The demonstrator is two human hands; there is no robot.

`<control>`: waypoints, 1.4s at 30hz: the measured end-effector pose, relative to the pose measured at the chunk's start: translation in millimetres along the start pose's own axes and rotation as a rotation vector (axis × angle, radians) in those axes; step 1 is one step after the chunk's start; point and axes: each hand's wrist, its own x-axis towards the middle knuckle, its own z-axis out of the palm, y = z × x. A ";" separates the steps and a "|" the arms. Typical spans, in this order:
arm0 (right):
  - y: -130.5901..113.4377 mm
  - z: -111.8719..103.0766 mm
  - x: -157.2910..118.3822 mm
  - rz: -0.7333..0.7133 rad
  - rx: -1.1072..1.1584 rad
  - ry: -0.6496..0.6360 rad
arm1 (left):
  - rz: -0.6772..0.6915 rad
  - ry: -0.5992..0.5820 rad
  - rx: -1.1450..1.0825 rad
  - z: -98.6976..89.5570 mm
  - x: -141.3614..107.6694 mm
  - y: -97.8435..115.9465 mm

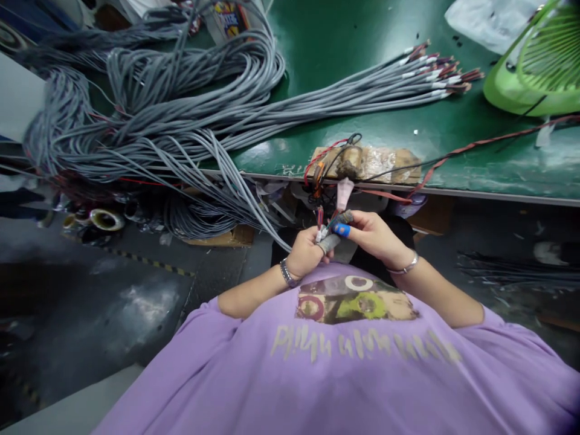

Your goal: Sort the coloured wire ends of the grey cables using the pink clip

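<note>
Close to my body, below the bench edge, my left hand (306,252) is closed around the end of a grey cable (281,243). Thin coloured wires (320,216) fan upward out of that end, with a whitish bit at their base. My right hand (372,237) meets it from the other side, thumb and forefinger pinched at the wires. Blue tape wraps its thumb, and dark greyish wrapping covers a fingertip. The exact spot between the fingertips is hidden. Just beyond hangs a pale pink wrapped piece (345,193) at the bench edge.
A large heap of grey cables (190,103) covers the left of the green bench (326,36), stripped ends (446,75) pointing right. A taped wooden block (380,164) with leads sits at the front edge. A green fan (534,66) and plastic bag (489,21) lie right.
</note>
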 end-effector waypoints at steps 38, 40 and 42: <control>14.7 29.0 18.2 0.112 0.294 0.002 | 0.043 0.086 -0.198 2.9 8.8 -8.4; 16.2 30.5 18.0 0.112 0.300 0.006 | 0.057 0.075 -0.157 2.3 9.2 -9.5; 17.4 31.5 18.3 0.101 0.283 0.082 | 0.077 0.104 -0.158 2.3 10.2 -10.4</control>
